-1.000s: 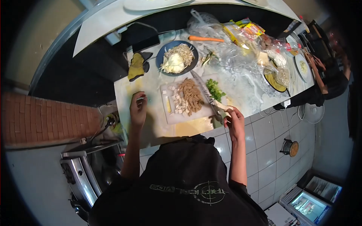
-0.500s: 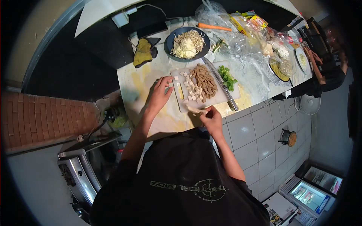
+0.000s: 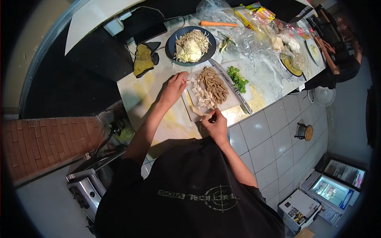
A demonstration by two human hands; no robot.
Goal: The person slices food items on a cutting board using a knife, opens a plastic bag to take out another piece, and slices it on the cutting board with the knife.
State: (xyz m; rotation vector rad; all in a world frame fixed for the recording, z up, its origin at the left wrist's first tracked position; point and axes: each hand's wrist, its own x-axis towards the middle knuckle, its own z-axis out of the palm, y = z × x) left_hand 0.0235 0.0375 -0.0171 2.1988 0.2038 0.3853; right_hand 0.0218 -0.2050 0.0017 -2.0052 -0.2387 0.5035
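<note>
At the left edge of the white cutting board [image 3: 234, 104], my left hand [image 3: 173, 90] has its fingertips beside the pale cubes [image 3: 203, 97], its thumb slightly apart. My right hand [image 3: 215, 125] pinches a pale strip [image 3: 197, 111] over the board's near left corner. Brown sliced pieces [image 3: 214, 85] lie right of the cubes. Next to them a knife [image 3: 234, 89] rests diagonally on the board, its handle toward the near edge. Chopped green pieces [image 3: 237, 79] are to the right of the blade.
Behind the board are a dark plate [image 3: 171, 47] of sprouts and pale shreds, a carrot [image 3: 218, 23] and plastic bags [image 3: 254, 49]. A yellow-black glove [image 3: 143, 61] lies at the back left. Another person's arm [image 3: 327, 55] shows at the far right.
The knife left my right hand and now lies on the board. My right hand moved left and holds a pale strip. My left hand moved right to the cubes, its thumb drawing nearer its fingers.
</note>
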